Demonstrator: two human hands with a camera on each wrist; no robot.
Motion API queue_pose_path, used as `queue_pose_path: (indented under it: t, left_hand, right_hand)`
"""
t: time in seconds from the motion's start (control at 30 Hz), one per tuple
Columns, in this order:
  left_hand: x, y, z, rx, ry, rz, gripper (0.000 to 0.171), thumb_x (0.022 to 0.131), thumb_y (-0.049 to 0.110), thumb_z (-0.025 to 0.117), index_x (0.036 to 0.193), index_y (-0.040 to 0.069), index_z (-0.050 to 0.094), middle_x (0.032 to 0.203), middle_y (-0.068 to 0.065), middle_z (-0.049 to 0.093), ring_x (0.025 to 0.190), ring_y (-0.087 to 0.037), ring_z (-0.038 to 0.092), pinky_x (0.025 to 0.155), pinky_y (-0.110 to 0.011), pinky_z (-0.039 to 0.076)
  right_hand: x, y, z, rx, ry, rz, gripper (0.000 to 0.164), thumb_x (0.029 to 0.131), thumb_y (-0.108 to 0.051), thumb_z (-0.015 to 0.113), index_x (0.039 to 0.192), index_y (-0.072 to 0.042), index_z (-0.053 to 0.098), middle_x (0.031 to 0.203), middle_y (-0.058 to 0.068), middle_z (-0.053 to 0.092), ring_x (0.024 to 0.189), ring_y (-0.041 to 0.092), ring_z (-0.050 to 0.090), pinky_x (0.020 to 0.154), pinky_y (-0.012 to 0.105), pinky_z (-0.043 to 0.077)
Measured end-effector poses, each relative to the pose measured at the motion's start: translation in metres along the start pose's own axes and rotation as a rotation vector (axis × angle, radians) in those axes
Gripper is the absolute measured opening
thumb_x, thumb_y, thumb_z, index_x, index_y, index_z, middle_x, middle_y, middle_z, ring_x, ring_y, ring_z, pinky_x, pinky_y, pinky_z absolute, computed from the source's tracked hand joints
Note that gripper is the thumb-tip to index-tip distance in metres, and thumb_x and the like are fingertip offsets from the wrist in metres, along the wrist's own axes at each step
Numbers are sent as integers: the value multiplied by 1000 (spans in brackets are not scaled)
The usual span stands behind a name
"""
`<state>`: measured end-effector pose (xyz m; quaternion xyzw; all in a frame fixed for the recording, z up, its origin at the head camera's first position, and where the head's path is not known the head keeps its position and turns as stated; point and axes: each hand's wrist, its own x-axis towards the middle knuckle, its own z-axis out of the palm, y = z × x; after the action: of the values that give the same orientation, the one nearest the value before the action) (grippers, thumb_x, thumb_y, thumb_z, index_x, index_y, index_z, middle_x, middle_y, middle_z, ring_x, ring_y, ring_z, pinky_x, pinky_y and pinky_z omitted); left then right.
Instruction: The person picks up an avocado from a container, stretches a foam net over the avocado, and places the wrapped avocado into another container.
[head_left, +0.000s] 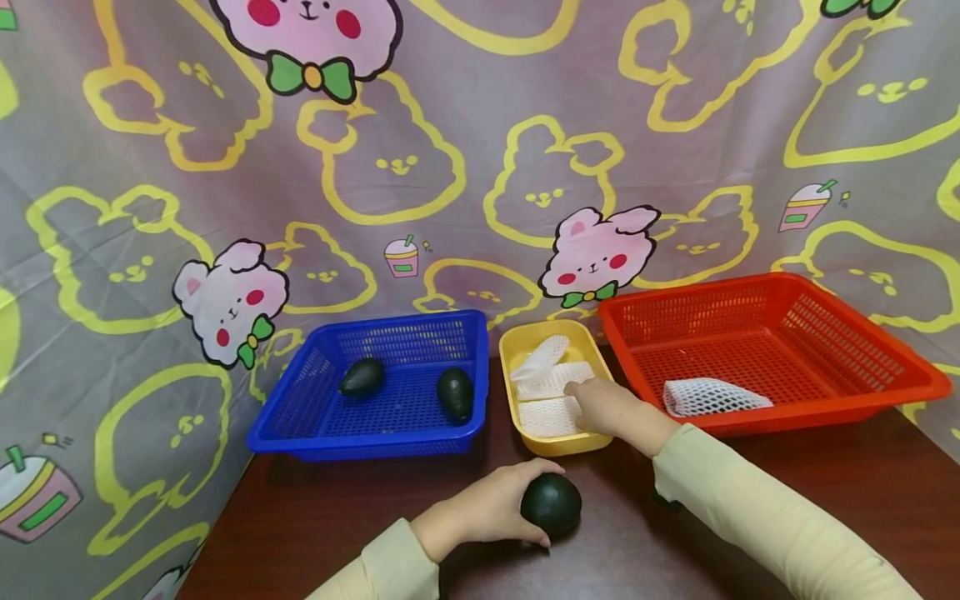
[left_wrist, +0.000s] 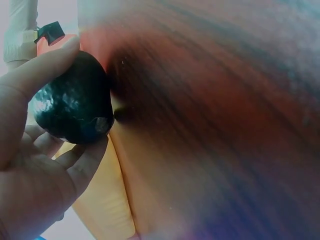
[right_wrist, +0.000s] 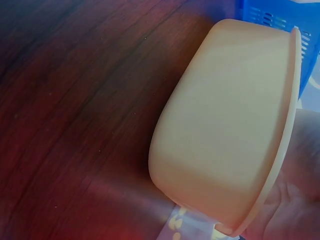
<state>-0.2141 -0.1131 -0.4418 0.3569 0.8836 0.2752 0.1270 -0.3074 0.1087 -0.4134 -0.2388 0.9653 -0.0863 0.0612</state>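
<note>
A dark green avocado (head_left: 551,505) is at the front middle of the table. My left hand (head_left: 495,505) grips it from the left; in the left wrist view the thumb lies along one side of the avocado (left_wrist: 75,100) and fingers support the other. My right hand (head_left: 609,410) reaches over the rim of a yellow basin (head_left: 558,446), its fingertips at the white foam fruit nets (head_left: 551,382) inside. Whether they pinch a net cannot be made out. The basin's wall (right_wrist: 225,110) hides those fingertips in the right wrist view.
Left of the basin stands a blue basket (head_left: 367,446) with two avocados, one left (head_left: 363,377) and one right (head_left: 455,395). On the right is a red basket (head_left: 825,402) holding a white foam net (head_left: 712,397). A patterned curtain (head_left: 480,150) hangs behind.
</note>
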Motion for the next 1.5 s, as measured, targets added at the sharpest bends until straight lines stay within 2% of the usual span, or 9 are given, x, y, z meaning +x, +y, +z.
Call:
queue_pose_path:
  t: [0.23,0.4,0.63,0.93,1.13,1.33,1.5]
  left_hand:
    - [0,-2,0,48,-1,54,80,75,25,95,143,18,54,136,4,60,122,-6,54,102,-26,45]
    - [-2,-3,0,54,-10,50,82,75,27,94,146,19,53,138,3,58,124,-7,53,102,-27,45]
    - [-4,-3,1,42,-20,43,84,75,29,94,147,20,52,139,3,57,123,-7,52,101,-28,46]
    - [-5,-3,-1,30,-28,39,84,76,29,93,148,19,51,139,3,57,124,-7,53,101,-29,46]
    - [-5,-3,-1,26,-36,33,84,77,30,93,149,20,50,141,3,56,125,-8,52,102,-29,45]
    - [-5,-3,-1,14,-39,35,85,77,30,93,150,19,49,142,3,55,127,-8,51,103,-29,45]
    - [-6,-2,-3,13,-38,45,87,77,29,93,151,18,48,143,2,55,127,-9,51,104,-29,45]
  right_hand:
    - [3,-2,0,-5,-27,39,45,87,-8,78,129,1,66,111,21,68,92,29,62,90,48,55]
    - [3,-3,1,-23,-18,44,43,86,-8,79,126,1,68,106,19,62,83,26,58,82,44,57]
    - [1,-5,0,-27,3,38,40,83,-9,83,121,0,71,102,19,56,79,26,56,75,43,57]
    - [-2,-6,-7,26,10,33,39,84,-2,79,123,0,71,113,19,69,88,28,59,88,47,56]
    - [-5,-7,-12,-13,37,-8,33,86,0,77,118,-1,72,109,18,71,89,27,64,85,45,56]
    - [-10,-10,-21,-43,61,-26,33,86,-2,80,118,-1,72,110,18,72,99,34,68,86,47,56]
    - [-14,-11,-29,-54,78,-28,31,86,-3,80,117,-2,72,110,18,72,95,34,69,84,47,57]
